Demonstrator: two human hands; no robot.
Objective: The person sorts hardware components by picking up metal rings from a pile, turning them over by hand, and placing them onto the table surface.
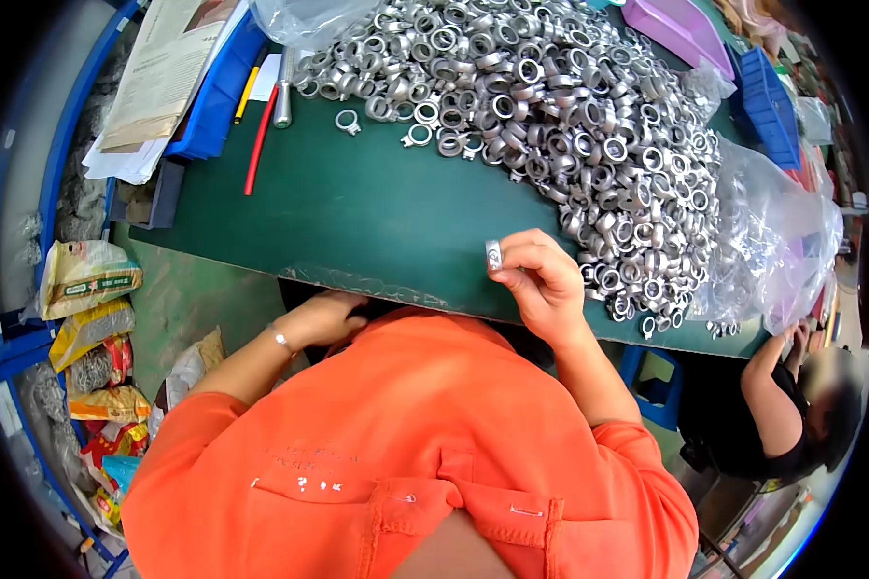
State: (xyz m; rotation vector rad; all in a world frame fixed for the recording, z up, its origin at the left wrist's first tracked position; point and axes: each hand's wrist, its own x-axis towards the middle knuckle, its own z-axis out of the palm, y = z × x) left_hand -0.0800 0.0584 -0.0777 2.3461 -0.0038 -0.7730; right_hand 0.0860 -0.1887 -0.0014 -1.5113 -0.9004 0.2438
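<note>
Between the thumb and fingers of my right hand (543, 280) is a small silver metal ring (493, 256), seen edge-on above the front part of the green table (357, 212). My left hand (330, 317) is low at the table's front edge, close to my body; its fingertips are hidden in shadow, so what it holds, if anything, does not show. A large heap of metal rings (560, 106) covers the table's back and right. One loose ring (348, 121) lies at the heap's left side.
A red pen (262, 140), a yellow pen (246, 94) and a metal tool (283, 92) lie at the left, beside a blue bin (212, 106). Clear plastic bags (768, 227) lie at the right. A co-worker (777, 415) sits beyond them. A purple tray (681, 29) is at the back.
</note>
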